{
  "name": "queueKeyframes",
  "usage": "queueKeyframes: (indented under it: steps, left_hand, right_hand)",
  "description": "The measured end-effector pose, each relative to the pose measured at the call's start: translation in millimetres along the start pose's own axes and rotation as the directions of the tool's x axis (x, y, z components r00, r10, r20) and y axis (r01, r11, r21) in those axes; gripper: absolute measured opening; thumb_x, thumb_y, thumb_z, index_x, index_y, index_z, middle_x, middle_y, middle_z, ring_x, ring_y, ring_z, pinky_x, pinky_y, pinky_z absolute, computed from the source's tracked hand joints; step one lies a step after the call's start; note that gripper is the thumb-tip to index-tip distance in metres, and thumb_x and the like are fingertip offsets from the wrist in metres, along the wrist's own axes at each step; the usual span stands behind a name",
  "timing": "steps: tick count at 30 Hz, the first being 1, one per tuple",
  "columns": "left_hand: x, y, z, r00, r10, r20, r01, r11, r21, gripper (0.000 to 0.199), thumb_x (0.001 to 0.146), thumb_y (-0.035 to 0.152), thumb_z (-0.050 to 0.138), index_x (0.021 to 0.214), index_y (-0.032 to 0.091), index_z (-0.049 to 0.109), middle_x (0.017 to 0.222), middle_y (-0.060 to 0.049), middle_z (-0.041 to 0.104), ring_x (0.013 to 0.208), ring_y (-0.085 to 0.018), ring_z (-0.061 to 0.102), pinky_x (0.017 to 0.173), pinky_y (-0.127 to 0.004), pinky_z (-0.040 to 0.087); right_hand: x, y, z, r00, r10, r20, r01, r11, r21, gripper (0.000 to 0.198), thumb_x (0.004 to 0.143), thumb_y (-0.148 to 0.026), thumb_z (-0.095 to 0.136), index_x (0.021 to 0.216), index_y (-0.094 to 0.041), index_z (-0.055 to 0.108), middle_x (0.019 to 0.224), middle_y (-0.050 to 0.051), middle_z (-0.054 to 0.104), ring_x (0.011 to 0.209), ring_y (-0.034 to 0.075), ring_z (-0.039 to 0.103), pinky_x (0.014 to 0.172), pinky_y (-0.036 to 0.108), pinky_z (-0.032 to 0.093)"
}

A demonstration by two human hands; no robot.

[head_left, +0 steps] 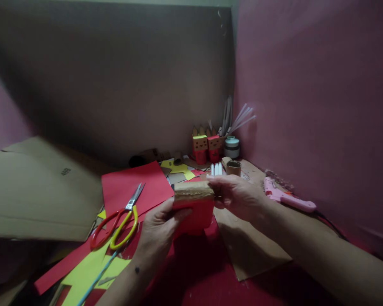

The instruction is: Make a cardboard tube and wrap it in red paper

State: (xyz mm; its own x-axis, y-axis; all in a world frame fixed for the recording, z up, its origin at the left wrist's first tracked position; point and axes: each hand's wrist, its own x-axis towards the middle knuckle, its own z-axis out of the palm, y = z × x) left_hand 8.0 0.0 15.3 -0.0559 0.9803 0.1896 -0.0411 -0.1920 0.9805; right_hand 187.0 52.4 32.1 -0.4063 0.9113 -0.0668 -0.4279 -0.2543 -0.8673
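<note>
My left hand (159, 229) is wrapped round the lower left side of a small red paper-covered cardboard box (194, 212). A strip of brown cardboard runs along the box's upper part, with a shiny bead along its edge that looks like glue. At the top right corner of the same box, my right hand (237, 193) is closed with its fingertips on the cardboard; part of its grip is hidden. To the left, scissors (128, 212) with one red and one yellow handle lie slightly apart at the blades on red paper (130, 178).
A pink glue gun (287, 199) lies on the right, its cord trailing. Two red figures with cardboard faces (200, 144) stand at the back, near white sticks (242, 117) and a lidded jar (232, 146). Yellow paper (86, 265), a cardboard sheet (249, 246) and a cardboard tube (234, 168) surround the hands.
</note>
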Motion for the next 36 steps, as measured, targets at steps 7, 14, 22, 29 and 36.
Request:
queueKeyframes:
  steps: [7, 14, 22, 29, 36]
  left_hand:
    - [-2, 7, 2, 0.993, -0.089, 0.084, 0.091, 0.996, -0.025, 0.021, 0.067, 0.022, 0.074, 0.088, 0.019, 0.074, 0.086, -0.003, 0.076, 0.077, -0.017, 0.068, 0.070, -0.027, 0.056]
    - [0, 5, 2, 0.990, -0.110, 0.087, 0.120, 0.987, -0.111, 0.022, 0.067, 0.020, 0.074, 0.088, 0.019, 0.072, 0.085, -0.002, 0.075, 0.073, -0.015, 0.068, 0.068, -0.025, 0.056]
    - [1, 3, 3, 0.981, -0.151, 0.122, 0.168, 0.976, -0.139, 0.024, 0.069, 0.020, 0.075, 0.093, 0.019, 0.070, 0.083, -0.002, 0.075, 0.070, -0.015, 0.069, 0.066, -0.023, 0.057]
    - [0, 2, 1, 0.981, -0.166, 0.100, 0.178, 0.977, -0.120, 0.028, 0.068, 0.022, 0.076, 0.095, 0.019, 0.071, 0.085, -0.002, 0.076, 0.072, -0.016, 0.069, 0.067, -0.024, 0.057]
    - [1, 1, 0, 0.981, -0.173, 0.082, 0.179, 0.981, -0.076, 0.029, 0.067, 0.029, 0.077, 0.093, 0.019, 0.072, 0.082, -0.002, 0.075, 0.068, -0.015, 0.067, 0.064, -0.021, 0.055]
  right_hand:
    - [4, 13, -1, 0.999, -0.035, -0.026, 0.036, 0.999, 0.008, 0.008, 0.061, -0.020, 0.068, 0.061, -0.014, 0.062, 0.059, 0.001, 0.057, 0.055, 0.010, 0.047, 0.049, 0.024, 0.031]
    - [2, 16, 0, 0.995, -0.093, -0.042, 0.094, 0.995, 0.025, 0.012, 0.063, -0.021, 0.067, 0.057, -0.015, 0.059, 0.055, 0.000, 0.052, 0.051, 0.010, 0.041, 0.047, 0.025, 0.025]
    - [1, 20, 3, 0.988, -0.127, -0.088, 0.126, 0.992, -0.011, 0.013, 0.063, -0.022, 0.065, 0.054, -0.014, 0.059, 0.053, -0.001, 0.049, 0.049, 0.009, 0.039, 0.047, 0.025, 0.023]
    - [-2, 19, 6, 0.980, -0.163, -0.113, 0.157, 0.986, -0.058, 0.018, 0.062, -0.021, 0.064, 0.048, -0.015, 0.055, 0.047, -0.002, 0.046, 0.047, 0.008, 0.035, 0.045, 0.025, 0.023]
    - [-3, 20, 7, 0.976, -0.187, -0.110, 0.175, 0.979, -0.109, 0.018, 0.061, -0.022, 0.063, 0.047, -0.015, 0.054, 0.046, -0.002, 0.045, 0.046, 0.009, 0.036, 0.045, 0.025, 0.022]
